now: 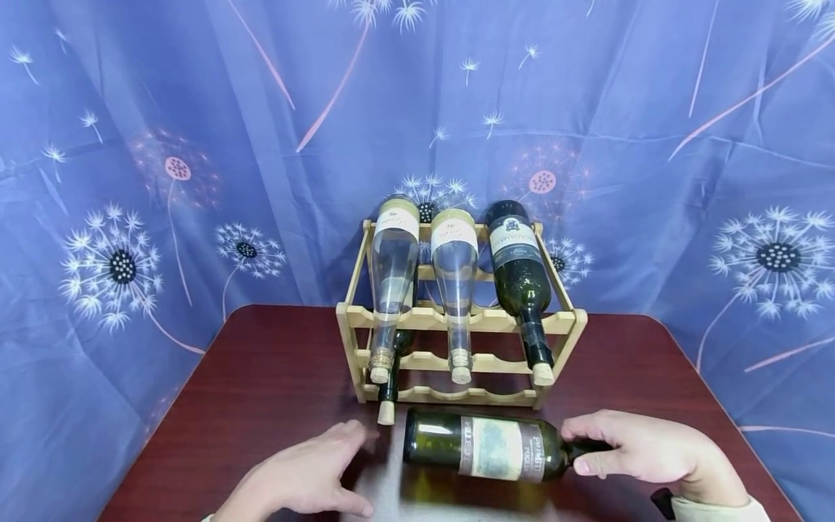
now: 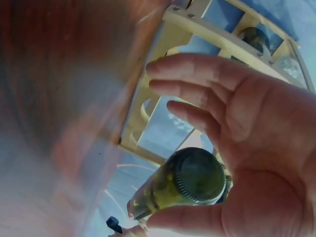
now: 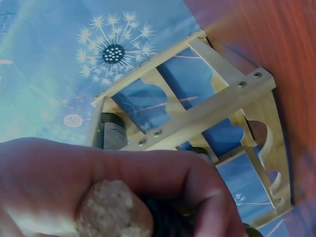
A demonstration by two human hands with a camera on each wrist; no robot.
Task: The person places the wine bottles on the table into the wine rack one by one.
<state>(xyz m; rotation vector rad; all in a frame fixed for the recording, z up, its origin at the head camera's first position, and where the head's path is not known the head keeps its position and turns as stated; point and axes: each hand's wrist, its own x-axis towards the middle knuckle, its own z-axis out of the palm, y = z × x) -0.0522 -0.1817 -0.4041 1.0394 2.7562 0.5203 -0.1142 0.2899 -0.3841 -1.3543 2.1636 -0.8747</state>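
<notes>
A dark green wine bottle (image 1: 499, 446) with a cream and brown label lies sideways in front of the wooden wine rack (image 1: 483, 362), its base toward the left. My right hand (image 1: 652, 446) grips it by the neck, fingers and thumb curled round it. The cork (image 3: 114, 210) shows beside that hand in the right wrist view. To the left of the bottle's base my left hand (image 1: 313, 467) has its fingers extended and thumb apart, holding nothing. In the left wrist view the round bottle base (image 2: 201, 174) appears beyond the left palm.
Two clear bottles (image 1: 394, 268) with corks and a dark bottle (image 1: 522, 279) lie on the rack's top tier. Another dark corked bottle (image 1: 389, 388) sticks out lower at the left. The rack stands on a red-brown table (image 1: 274, 362) before a blue dandelion-print curtain (image 1: 228, 145).
</notes>
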